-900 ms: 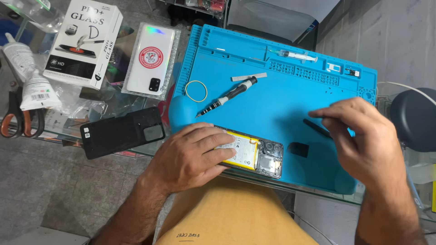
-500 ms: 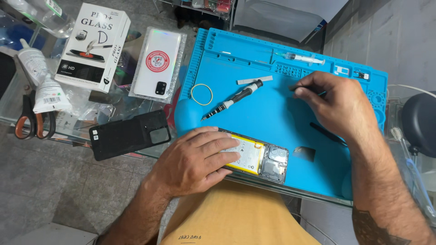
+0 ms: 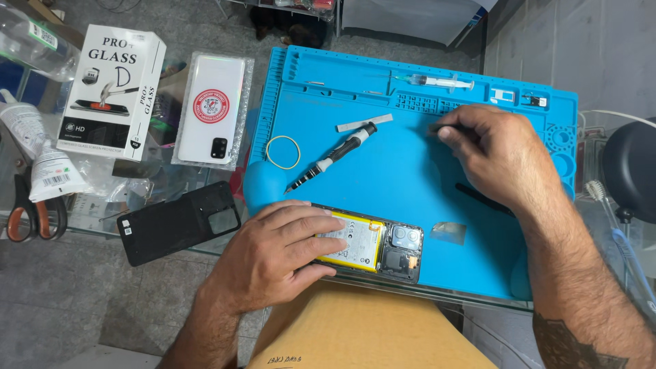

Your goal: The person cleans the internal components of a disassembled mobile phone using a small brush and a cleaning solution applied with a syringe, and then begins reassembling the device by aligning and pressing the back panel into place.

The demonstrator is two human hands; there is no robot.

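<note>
An opened phone [image 3: 383,247] with its yellow battery showing lies at the near edge of a blue work mat [image 3: 410,171]. My left hand [image 3: 280,253] rests flat on the phone's left half and holds it down. My right hand [image 3: 495,154] is over the far right of the mat, its fingers pinched on a thin dark tool near the small compartments. A black-and-white screwdriver [image 3: 333,157] lies diagonally on the mat between the hands, next to a yellow rubber band [image 3: 283,152] and a grey strip [image 3: 364,123].
A syringe [image 3: 434,83] lies at the mat's far edge. Left of the mat are a black phone back cover [image 3: 179,222], a white phone in a clear wrapper [image 3: 210,109], a white box [image 3: 113,89], tubes and scissors [image 3: 31,212]. A small clear square [image 3: 449,232] lies beside the phone.
My right hand has moved from the near right of the mat up toward its far edge. My left hand has stayed on the phone. The view has shifted slightly.
</note>
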